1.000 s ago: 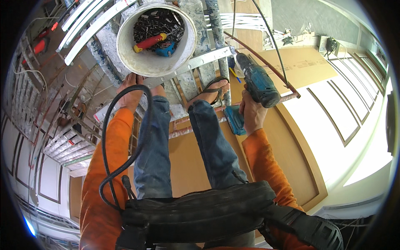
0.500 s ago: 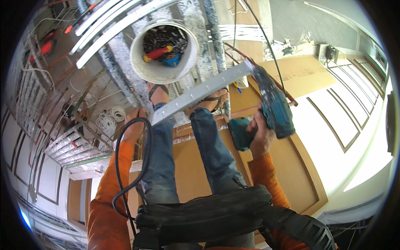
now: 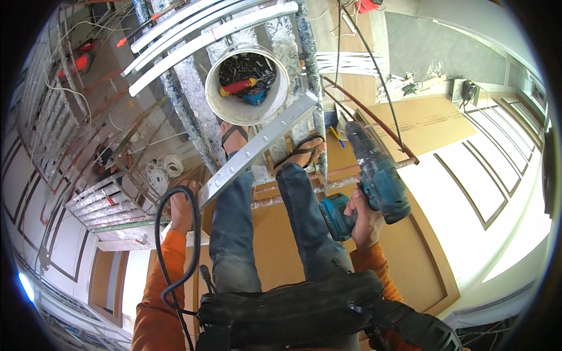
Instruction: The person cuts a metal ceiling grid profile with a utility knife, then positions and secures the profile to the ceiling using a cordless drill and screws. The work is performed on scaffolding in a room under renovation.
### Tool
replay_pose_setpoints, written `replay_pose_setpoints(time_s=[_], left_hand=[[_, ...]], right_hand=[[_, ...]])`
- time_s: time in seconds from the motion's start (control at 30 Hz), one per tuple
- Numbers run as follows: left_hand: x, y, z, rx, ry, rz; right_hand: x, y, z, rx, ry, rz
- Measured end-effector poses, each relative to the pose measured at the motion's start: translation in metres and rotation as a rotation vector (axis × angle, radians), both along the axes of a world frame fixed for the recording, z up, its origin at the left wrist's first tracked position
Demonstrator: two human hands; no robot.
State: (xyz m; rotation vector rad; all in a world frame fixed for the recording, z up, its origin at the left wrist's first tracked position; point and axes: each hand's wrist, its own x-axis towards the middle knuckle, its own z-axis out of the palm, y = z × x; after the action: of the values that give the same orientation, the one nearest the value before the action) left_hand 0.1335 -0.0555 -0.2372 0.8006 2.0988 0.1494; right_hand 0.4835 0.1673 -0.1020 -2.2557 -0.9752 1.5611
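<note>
My left hand (image 3: 182, 207) grips one end of a long grey metal channel (image 3: 257, 149) that slants up to the right across my legs. My right hand (image 3: 366, 219) is closed around the handle of a teal cordless drill (image 3: 374, 175), its nose pointing up and away. My feet in sandals (image 3: 304, 153) stand on paint-spattered scaffold bars. A white bucket (image 3: 218, 100) of dark screws, with a red-handled tool and a blue item in it, sits just beyond my feet.
A black cable (image 3: 167, 245) loops over my left forearm. A black tool belt (image 3: 293, 313) crosses my waist. Long white metal channels (image 3: 205, 38) lie on the scaffold at the top. Far below are brown cardboard sheets (image 3: 421, 123), a white wire coil (image 3: 158, 169) and metal frames (image 3: 102, 199).
My left hand has picked up the metal channel and raised it across my legs. The drill in my right hand has dropped lower and to the right.
</note>
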Motion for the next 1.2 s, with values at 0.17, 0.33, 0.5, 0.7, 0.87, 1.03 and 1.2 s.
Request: replay_pose_setpoints(time_s=[0.17, 0.33, 0.5, 0.7, 0.87, 1.03, 1.2], left_hand=[[0.028, 0.013, 0.056, 0.038, 0.007, 0.076], [0.043, -0.001, 0.108, -0.016, 0.05, 0.096], [0.06, -0.018, 0.15, -0.079, 0.046, 0.121], [0.069, -0.016, 0.184, -0.02, 0.105, 0.17], [0.064, -0.002, 0.192, 0.051, 0.122, 0.21], [0.045, 0.024, 0.199, 0.025, 0.168, 0.051], [0.025, 0.063, 0.218, 0.062, 0.156, -0.089]], right_hand=[[0.022, -0.005, 0.04, -0.001, -0.175, 0.334], [0.045, -0.018, 0.078, -0.046, -0.05, 0.369], [0.054, -0.024, 0.111, -0.064, 0.032, 0.326], [0.056, -0.011, 0.147, -0.077, 0.098, 0.286], [0.058, -0.002, 0.177, -0.039, 0.187, 0.175], [0.062, -0.002, 0.197, 0.032, 0.264, 0.027], [0.057, 0.002, 0.216, 0.165, 0.307, 0.14]])
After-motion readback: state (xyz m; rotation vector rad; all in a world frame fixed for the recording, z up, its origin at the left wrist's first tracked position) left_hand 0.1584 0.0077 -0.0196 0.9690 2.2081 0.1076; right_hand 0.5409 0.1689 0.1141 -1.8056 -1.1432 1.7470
